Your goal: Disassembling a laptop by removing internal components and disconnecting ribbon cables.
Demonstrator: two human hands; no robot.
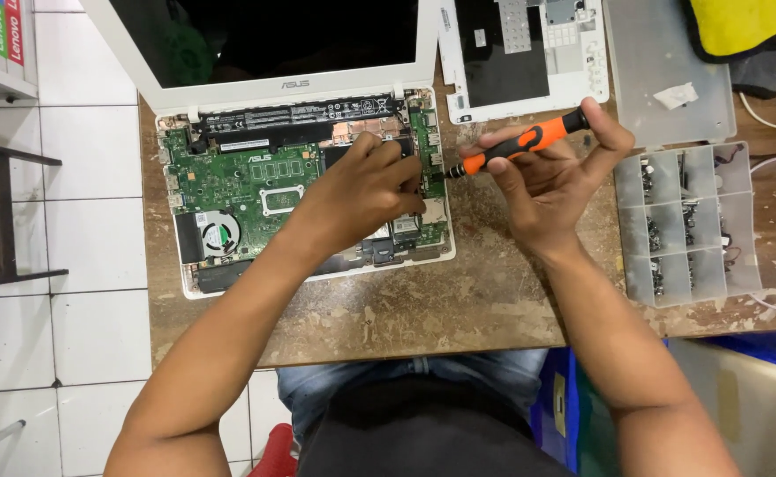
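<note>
Screwdriver (520, 145) gripped in right hand (551, 181) fingers, left hand (361, 196) fingers curled on laptop motherboard (247, 181)

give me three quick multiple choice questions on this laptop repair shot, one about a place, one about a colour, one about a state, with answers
1. Where does the clear plastic compartment box of small parts lie?
A. at the table's right side, beyond the right hand
B. on the laptop's board
C. on the tiled floor

2. What colour is the handle of the slim screwdriver?
A. blue and white
B. orange and black
C. all green

3. What state is the white laptop in?
A. shut, cover on
B. opened up, green circuit board and round fan bare
C. screen taken off

Answers: 1 A, the box lies on the worn brown wooden table right of the right hand. 2 B, the right hand pinches an orange and black grip. 3 B, the left hand rests on the bare board.
</note>
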